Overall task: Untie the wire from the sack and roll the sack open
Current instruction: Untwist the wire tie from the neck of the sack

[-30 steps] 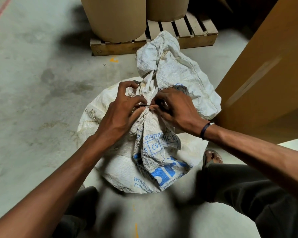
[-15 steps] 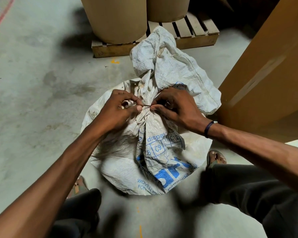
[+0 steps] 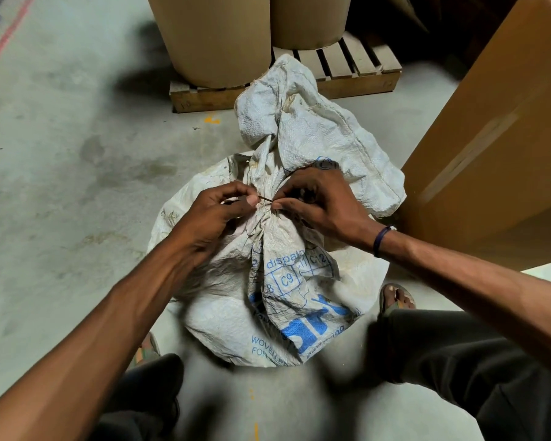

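Observation:
A white woven sack (image 3: 287,300) with blue print stands on the concrete floor between my legs. Its neck is bunched tight, and the loose top flops away from me. A thin dark wire (image 3: 265,199) crosses the neck between my two hands. My left hand (image 3: 217,214) pinches the wire's left end between thumb and forefinger. My right hand (image 3: 318,202) pinches the wire on the right side of the neck, fingers curled over the gathered cloth. The rest of the wire around the neck is hidden by the cloth and my fingers.
Two large brown cardboard drums (image 3: 213,36) stand on a wooden pallet (image 3: 357,81) behind the sack. A tall brown cardboard box (image 3: 490,138) rises close on the right. My sandalled feet (image 3: 396,297) sit on either side of the sack.
My left hand has closed into a pinch and drawn slightly left, exposing a short stretch of wire. The sack's loose top has shifted a little.

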